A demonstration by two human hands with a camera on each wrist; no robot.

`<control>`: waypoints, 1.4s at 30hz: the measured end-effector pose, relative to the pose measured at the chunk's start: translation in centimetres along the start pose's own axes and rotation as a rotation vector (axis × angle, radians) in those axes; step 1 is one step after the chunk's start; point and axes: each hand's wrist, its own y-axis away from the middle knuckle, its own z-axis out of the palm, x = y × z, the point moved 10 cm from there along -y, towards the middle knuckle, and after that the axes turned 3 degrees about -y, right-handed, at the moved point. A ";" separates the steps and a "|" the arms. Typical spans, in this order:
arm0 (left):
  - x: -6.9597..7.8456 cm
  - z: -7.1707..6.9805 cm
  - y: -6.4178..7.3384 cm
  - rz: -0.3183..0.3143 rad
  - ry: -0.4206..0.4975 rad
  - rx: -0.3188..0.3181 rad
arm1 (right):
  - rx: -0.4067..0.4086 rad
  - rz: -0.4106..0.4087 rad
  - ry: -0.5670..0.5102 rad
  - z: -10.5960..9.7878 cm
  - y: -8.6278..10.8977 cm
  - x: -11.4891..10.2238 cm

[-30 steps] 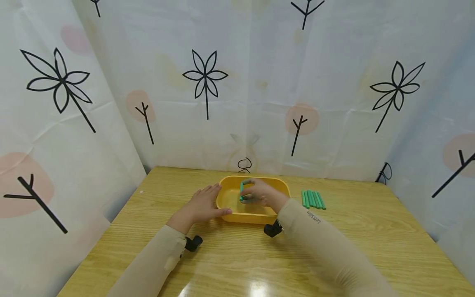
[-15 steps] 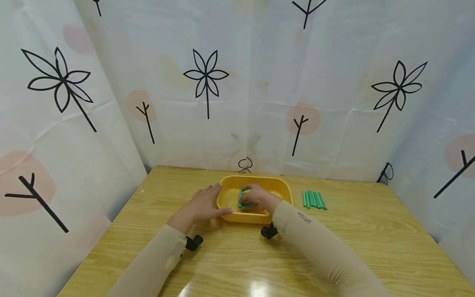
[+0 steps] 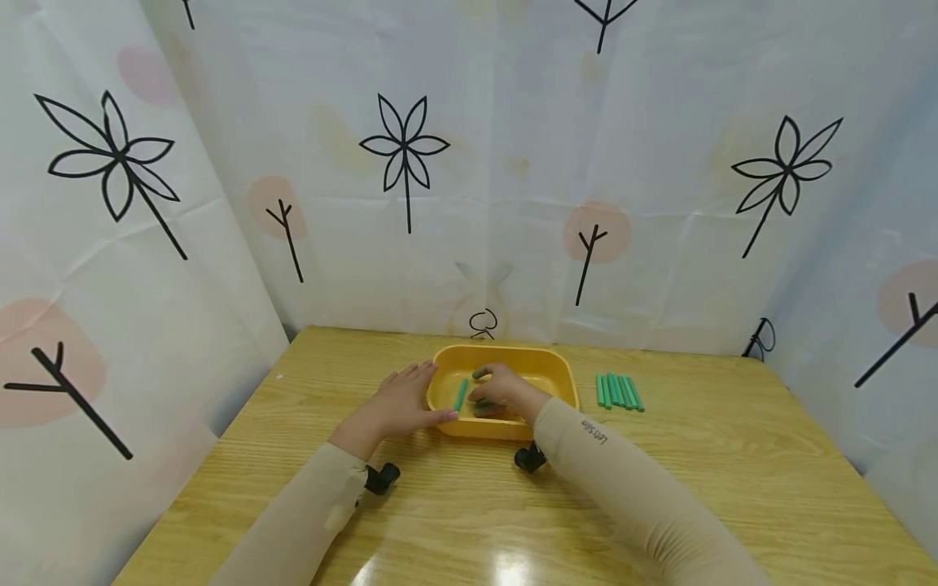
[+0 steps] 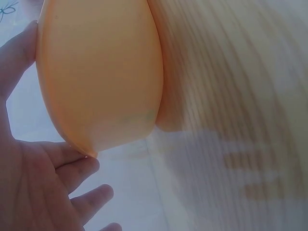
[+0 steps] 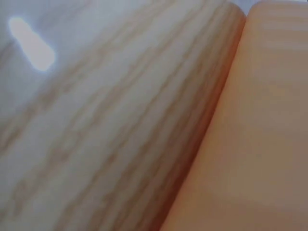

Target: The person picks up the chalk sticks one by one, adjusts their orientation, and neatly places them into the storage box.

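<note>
A yellow plastic basin stands on the table. My left hand rests against its left side, thumb near the front rim and fingers on the left rim. In the left wrist view, the thumb and forefinger of the left hand touch the basin's rim, the other fingers spread. My right hand is inside the basin, its thumb and fingers apart and holding nothing visible. Just left of it, one slim green stick lies tilted in the basin. The right hand is out of sight in the right wrist view.
Several green sticks lie side by side on the table, right of the basin. The wooden table meets a patterned white curtain behind and at both sides. A black cord shows at the back right.
My right hand lowered the green stick into the basin and let go of it; the stick now lies apart from the fingers. The left hand has stayed in place.
</note>
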 end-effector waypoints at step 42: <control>0.1 -0.2 0.3 0.001 0.033 0.004 | -0.085 -0.135 0.101 -9.1 8.9 -8.2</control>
